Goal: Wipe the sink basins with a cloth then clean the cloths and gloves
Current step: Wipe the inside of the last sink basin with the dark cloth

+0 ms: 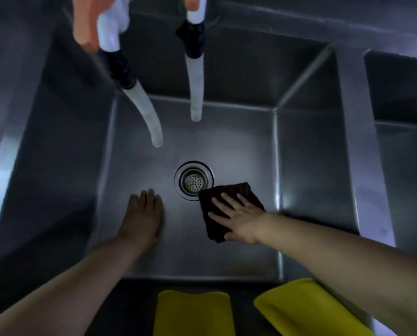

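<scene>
Dark cloth (229,207) — under right hand (241,220)

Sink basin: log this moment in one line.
right hand flat on dark cloth beside drain | left hand flat on basin floor

The sink basin (227,146) is brushed stainless steel, smooth with a dull sheen and soft glare along its folded edges. The drain strainer (193,182) is perforated metal, shinier on its ring. The dark cloth (229,204) looks ribbed and matt. Two translucent, soft plastic hoses (196,93) hang matt. The yellow gloves (193,311) look rubbery, smooth.
</scene>
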Motion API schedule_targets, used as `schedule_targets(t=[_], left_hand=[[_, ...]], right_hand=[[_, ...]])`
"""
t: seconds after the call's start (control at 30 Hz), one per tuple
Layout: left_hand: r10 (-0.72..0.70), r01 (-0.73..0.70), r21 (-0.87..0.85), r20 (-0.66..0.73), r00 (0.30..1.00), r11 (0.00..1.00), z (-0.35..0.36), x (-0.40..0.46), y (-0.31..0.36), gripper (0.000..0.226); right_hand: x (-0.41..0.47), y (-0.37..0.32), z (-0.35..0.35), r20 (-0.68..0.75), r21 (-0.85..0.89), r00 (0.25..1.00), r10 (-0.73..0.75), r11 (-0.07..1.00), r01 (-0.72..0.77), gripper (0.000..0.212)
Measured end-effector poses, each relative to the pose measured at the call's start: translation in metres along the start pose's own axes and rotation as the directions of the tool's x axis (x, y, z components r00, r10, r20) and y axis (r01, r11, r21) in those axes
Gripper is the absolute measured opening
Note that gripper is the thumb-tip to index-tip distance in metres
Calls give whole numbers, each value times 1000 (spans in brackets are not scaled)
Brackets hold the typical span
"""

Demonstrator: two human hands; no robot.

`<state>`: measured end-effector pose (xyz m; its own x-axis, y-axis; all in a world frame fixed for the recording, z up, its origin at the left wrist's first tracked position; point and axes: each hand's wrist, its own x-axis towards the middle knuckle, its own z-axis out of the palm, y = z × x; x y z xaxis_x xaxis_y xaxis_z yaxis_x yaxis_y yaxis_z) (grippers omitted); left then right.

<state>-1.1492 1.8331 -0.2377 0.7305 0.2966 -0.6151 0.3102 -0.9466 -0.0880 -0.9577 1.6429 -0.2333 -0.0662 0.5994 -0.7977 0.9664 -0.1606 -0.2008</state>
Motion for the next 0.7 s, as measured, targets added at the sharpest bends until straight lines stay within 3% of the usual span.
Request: schedule_targets(t=[0.1, 0.27, 0.47, 0.7], left_hand=[[41, -76, -191, -180, 983, 979, -8, 11, 3, 84], [27, -51, -253, -95, 995, 966, -17, 35, 14, 98], [31, -52, -242, -87, 996, 969, -10, 55, 9, 111], [-30, 6, -321, -69, 997, 947, -9, 56, 11, 112]], right_hand=[[20, -5, 1, -218, 34, 974, 62, 998, -56, 69], [60, -27, -15, -419, 114, 888, 187, 982, -153, 65], [95, -32, -32, -466, 165, 862, 199, 977, -136, 57], [101, -16, -35, -404, 304, 901, 159, 952, -32, 48]])
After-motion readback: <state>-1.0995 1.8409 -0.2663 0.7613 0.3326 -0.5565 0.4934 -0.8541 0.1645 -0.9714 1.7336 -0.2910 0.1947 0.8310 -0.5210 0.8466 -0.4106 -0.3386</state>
